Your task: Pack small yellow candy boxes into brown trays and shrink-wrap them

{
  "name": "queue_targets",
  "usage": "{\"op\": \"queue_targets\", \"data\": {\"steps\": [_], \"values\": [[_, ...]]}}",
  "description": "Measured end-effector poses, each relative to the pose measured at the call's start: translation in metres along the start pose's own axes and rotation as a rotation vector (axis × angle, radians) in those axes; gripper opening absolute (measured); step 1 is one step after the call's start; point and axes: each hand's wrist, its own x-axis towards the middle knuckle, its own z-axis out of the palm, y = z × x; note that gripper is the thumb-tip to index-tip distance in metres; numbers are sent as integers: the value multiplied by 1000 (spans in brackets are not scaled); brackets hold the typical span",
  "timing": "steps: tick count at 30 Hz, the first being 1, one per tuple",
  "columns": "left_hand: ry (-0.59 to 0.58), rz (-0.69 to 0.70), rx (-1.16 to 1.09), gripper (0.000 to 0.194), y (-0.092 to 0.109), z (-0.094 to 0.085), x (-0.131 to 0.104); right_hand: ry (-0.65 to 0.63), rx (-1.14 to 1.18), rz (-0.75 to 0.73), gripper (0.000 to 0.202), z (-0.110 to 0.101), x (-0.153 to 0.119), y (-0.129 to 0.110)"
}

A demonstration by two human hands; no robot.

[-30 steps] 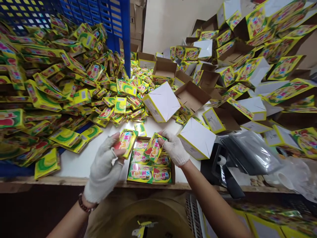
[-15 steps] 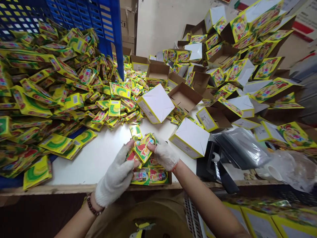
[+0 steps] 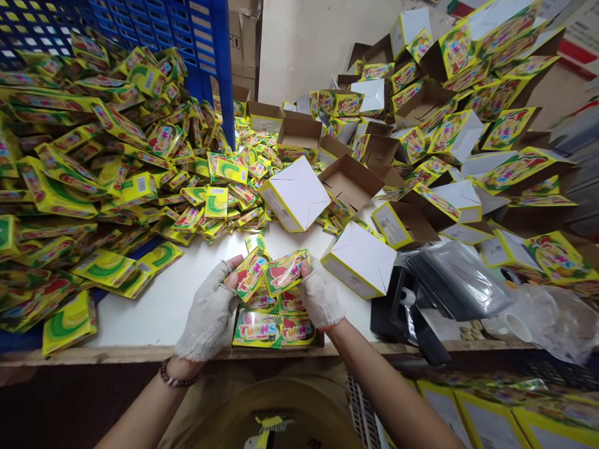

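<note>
While the left hand point(image 3: 209, 310) gripped one small TWINS pack point(image 3: 251, 274), fingers closed on its side, the right hand point(image 3: 322, 294) pinched another pack point(image 3: 283, 272) by its right end. Both packs were above the open box point(image 3: 321, 338), which held more packs in rows at the front edge of the worktop point(image 3: 135, 321). Loose pile point(image 3: 116, 143) lay to the left, by the blue crate point(image 3: 223, 75); empty boxes point(image 3: 350, 187) to the right.

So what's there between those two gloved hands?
The head view shows two packets, one in the left hand, another in the right hand, above an open box holding more.
</note>
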Motion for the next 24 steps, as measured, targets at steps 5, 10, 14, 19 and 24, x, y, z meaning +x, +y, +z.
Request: {"op": "queue_targets", "data": {"steps": [5,10,14,19,24], "values": [[-117,119,299,67,-2,8,-1,20,37,51,32,13,-5,-12],[-277,366,635,50,2,-5,13,-200,-20,-93,59,-5,-3,-8],[-216,536,712,59,-11,-19,20,-254,-219,-101,45,-19,-5,9],[64,320,514,63,-58,-32,14,-210,-452,-96,40,-15,-9,30],[62,133,342,66,-87,-33,-3,-263,-437,-63,24,1,-4,26]]}}
